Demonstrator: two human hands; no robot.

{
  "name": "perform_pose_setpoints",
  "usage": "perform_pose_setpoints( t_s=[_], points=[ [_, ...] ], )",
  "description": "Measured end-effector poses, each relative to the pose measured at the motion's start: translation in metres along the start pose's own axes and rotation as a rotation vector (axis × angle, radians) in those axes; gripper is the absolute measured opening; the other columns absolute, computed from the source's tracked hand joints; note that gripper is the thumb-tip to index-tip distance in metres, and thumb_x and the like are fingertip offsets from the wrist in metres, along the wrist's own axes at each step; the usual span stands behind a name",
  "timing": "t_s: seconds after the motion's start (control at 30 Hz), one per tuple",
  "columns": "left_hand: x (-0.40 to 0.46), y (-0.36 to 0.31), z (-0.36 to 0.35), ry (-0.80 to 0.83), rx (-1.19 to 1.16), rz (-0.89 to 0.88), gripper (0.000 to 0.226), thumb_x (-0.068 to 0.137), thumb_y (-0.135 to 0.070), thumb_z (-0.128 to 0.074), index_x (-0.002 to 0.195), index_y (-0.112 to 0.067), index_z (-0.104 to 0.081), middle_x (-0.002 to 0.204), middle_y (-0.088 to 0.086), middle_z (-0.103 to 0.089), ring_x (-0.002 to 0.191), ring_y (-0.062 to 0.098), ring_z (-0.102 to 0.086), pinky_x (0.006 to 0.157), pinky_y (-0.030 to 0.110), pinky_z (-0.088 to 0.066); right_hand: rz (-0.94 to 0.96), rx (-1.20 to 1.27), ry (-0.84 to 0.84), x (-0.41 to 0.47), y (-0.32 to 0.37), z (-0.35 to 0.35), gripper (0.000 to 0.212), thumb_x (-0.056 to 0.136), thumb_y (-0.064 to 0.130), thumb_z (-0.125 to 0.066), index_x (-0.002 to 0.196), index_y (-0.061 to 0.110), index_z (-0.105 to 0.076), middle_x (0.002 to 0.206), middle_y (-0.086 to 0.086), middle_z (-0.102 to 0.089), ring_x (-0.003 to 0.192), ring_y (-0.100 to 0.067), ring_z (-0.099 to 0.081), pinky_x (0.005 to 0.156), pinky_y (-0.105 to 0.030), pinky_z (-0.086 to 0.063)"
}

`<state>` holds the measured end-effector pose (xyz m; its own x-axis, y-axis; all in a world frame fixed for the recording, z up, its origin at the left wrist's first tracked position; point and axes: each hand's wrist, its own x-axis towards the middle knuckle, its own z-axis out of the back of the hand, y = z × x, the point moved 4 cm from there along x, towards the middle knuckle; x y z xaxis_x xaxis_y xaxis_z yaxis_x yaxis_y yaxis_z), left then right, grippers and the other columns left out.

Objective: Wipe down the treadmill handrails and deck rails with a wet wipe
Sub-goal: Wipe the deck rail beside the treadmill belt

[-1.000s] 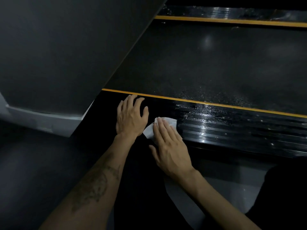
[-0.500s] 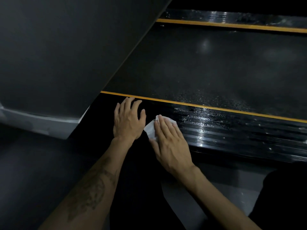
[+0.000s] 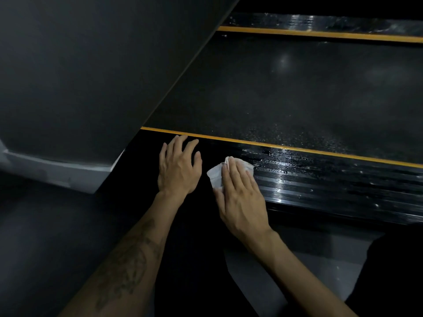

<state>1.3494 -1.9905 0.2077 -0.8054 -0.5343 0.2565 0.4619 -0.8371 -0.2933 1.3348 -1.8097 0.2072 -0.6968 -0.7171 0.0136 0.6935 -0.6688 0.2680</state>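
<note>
The near deck rail [image 3: 320, 179] of the treadmill is black and ribbed, with a yellow stripe along its inner edge; it shines wet to the right. A crumpled white wet wipe [image 3: 216, 173] lies on the rail. My right hand [image 3: 240, 197] presses flat on the wipe with straight fingers, covering most of it. My left hand [image 3: 178, 168] rests flat on the dark rail just left of the wipe, fingers spread. The far deck rail [image 3: 320, 21] with its own yellow stripe runs along the top.
The dark running belt [image 3: 286, 88] lies between the two rails. A large grey slanted panel [image 3: 80, 76] of the treadmill rises at the left, close to my left hand. Grey floor [image 3: 286, 282] shows below the rail.
My right hand with the wipe has shifted slightly along the rail; the left hand has stayed flat beside it. The view has moved a little.
</note>
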Motion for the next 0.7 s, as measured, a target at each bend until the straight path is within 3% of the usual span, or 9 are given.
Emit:
perform_pose_setpoints(
  t_s=[0.17, 0.33, 0.43, 0.57, 0.7],
  points=[
    [0.000, -0.001, 0.000, 0.012, 0.007, 0.002, 0.042, 0.105, -0.035, -0.047, 0.144, -0.022, -0.055, 0.151, 0.003, -0.047, 0.145, 0.022, -0.039, 0.125, 0.049, -0.022, 0.108, 0.003, 0.016, 0.021, -0.001, 0.002, 0.061, 0.112, 0.040, -0.021, 0.164, 0.012, -0.010, 0.173, -0.005, -0.001, 0.159, -0.016, 0.007, 0.129, -0.035, 0.001],
    [0.000, 0.000, 0.001, 0.002, -0.005, 0.007, 0.042, 0.104, -0.035, -0.047, 0.143, -0.023, -0.056, 0.151, 0.003, -0.047, 0.145, 0.022, -0.039, 0.125, 0.050, -0.023, -0.019, 0.052, -0.032, 0.015, -0.004, 0.004, 0.060, 0.111, 0.037, -0.022, 0.164, 0.009, -0.012, 0.172, -0.007, -0.001, 0.159, -0.018, 0.005, 0.129, -0.033, 0.004],
    [0.000, 0.000, 0.001, -0.011, -0.014, 0.006, 0.042, 0.103, -0.033, -0.048, 0.142, -0.022, -0.057, 0.151, 0.003, -0.049, 0.145, 0.022, -0.039, 0.125, 0.049, -0.023, 0.001, 0.060, -0.044, 0.010, 0.003, -0.001, 0.058, 0.111, 0.033, -0.025, 0.163, 0.009, -0.014, 0.172, -0.007, -0.004, 0.159, -0.019, 0.002, 0.129, -0.034, 0.003],
    [-0.001, -0.001, 0.001, -0.006, -0.014, 0.007, 0.042, 0.104, -0.034, -0.049, 0.143, -0.022, -0.057, 0.152, 0.003, -0.048, 0.146, 0.022, -0.037, 0.126, 0.048, -0.022, 0.052, 0.000, 0.008, 0.030, -0.002, 0.006, 0.059, 0.112, 0.036, -0.020, 0.164, 0.011, -0.008, 0.172, -0.006, 0.002, 0.159, -0.017, 0.007, 0.129, -0.034, 0.001],
    [-0.001, -0.001, 0.002, -0.008, -0.025, 0.011, 0.042, 0.103, -0.034, -0.049, 0.143, -0.022, -0.057, 0.152, 0.003, -0.048, 0.146, 0.022, -0.037, 0.126, 0.048, -0.021, -0.052, 0.007, -0.004, 0.018, -0.004, 0.005, 0.062, 0.110, 0.039, -0.011, 0.163, 0.009, -0.002, 0.171, -0.009, 0.009, 0.158, -0.018, 0.013, 0.128, -0.034, 0.007]
  ],
)
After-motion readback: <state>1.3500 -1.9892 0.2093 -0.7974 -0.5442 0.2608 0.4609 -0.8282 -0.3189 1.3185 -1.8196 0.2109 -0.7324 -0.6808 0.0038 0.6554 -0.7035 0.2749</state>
